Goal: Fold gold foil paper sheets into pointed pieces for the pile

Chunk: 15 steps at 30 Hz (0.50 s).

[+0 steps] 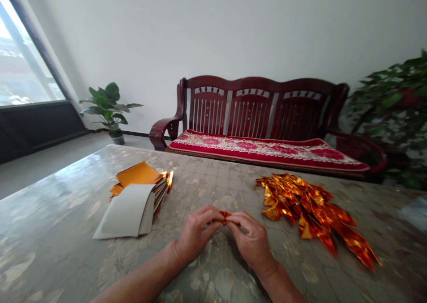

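Observation:
My left hand (196,232) and my right hand (248,243) meet above the middle of the marbled table (207,183). Their fingertips pinch a small folded piece of gold-orange foil paper (225,216) between them. To the right lies a loose heap of folded, pointed foil pieces (310,214), close to my right hand but not touching it. A stack of paper sheets (140,196) lies to the left of my left hand, with a white sheet folded over its front and gold-orange sheets behind.
Beyond the table's far edge stands a dark red wooden bench (256,107) with a red floral cushion (260,149). A potted plant (110,107) stands on the floor at the left, below a large window (23,54). Leafy plant foliage (390,103) fills the right side.

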### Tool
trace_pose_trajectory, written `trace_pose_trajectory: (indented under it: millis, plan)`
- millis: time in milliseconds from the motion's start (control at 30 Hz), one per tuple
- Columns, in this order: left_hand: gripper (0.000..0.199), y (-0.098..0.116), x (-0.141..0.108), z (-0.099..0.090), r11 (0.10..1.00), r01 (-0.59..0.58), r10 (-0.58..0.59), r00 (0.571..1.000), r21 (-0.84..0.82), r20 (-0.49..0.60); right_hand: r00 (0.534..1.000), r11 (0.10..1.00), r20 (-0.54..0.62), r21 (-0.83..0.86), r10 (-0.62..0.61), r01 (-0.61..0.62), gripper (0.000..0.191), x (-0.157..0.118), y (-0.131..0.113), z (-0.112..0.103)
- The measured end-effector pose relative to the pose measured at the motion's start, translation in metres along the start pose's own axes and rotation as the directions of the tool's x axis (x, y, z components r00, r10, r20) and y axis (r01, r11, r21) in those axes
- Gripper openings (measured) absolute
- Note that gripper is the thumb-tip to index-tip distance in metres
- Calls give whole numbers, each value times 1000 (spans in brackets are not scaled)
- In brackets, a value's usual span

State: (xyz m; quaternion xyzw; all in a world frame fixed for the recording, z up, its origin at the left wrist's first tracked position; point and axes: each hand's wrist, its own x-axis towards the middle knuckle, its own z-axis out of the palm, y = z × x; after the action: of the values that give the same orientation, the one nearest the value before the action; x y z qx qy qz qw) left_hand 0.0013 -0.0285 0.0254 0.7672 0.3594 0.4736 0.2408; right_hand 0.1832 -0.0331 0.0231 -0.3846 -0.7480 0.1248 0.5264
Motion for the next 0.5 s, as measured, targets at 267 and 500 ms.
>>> trace_pose_trajectory:
  millis: [267, 500]
  plan:
    - [8, 1, -1, 2, 1000, 18, -18, 1000, -4, -10, 999, 1000, 31, 13, 24, -24, 15, -3, 1, 1]
    - [8, -1, 0, 2, 998, 46, -48, 998, -37, -45, 999, 998, 20, 59, 31, -32, 13, -1, 0, 1]
